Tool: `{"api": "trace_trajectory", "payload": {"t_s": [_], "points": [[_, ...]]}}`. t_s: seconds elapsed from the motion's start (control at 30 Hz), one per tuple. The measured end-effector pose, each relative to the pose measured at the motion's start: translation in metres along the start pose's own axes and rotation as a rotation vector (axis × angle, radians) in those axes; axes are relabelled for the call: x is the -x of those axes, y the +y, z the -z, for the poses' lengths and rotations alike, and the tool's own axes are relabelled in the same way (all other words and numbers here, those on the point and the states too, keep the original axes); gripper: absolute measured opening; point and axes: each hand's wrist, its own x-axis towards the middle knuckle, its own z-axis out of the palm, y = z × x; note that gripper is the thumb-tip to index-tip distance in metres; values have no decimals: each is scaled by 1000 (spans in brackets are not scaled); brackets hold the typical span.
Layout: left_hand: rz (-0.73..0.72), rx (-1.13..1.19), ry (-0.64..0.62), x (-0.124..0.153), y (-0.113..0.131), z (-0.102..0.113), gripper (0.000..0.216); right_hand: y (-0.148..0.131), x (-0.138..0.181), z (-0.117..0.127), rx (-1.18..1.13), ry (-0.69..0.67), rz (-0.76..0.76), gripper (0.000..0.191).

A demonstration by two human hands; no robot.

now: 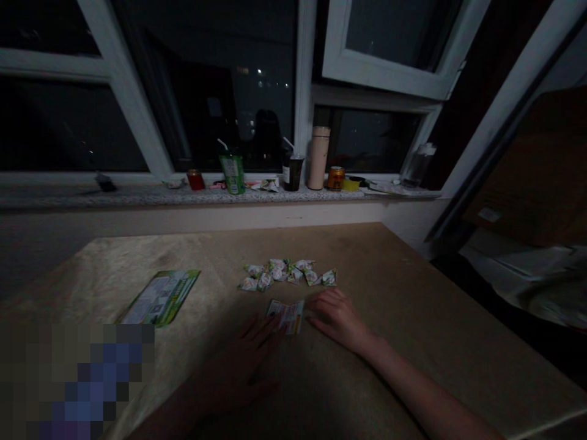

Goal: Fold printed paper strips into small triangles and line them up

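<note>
A small printed wrapper (291, 313) lies spread on the table, white and green with red lettering. My left hand (241, 357) is stretched out flat in shadow, its fingertips resting on the wrapper's lower left part. To the right of the wrapper, my right hand (337, 318) rests on the table. Its fingers are loosely bent, the thumb stands apart, and I see nothing in it. Beyond both hands sits a loose cluster of several twist-wrapped candies (277, 269) in white and green wrappers. A flat green and white package (162, 296) lies to the left.
The tan table (394, 275) reaches to a windowsill (266, 197). On the sill stand a green cup with a straw (233, 173), a dark drink cup (292, 171), a pink bottle (318, 157), a red jar (195, 179) and an orange can (336, 178). A pixelated patch hides the lower left.
</note>
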Motion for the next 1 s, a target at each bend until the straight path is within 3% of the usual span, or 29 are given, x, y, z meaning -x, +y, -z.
{"api": "trace_trajectory", "payload": {"t_s": [0.17,0.37,0.8,1.0], "points": [[-3,-29,-10,-2,3,1,82,-12,-3,-2,29,-29,61,19],[-3,5,4,-3,3,2,82,-8,-3,-12,-37,-143,158,16],[-18,95,-25,2,-4,4,79,2,-5,-14,-371,-235,-18,14],[-35,134,-54,3,-8,6,79,6,-8,-23,-529,-149,-146,15]]}}
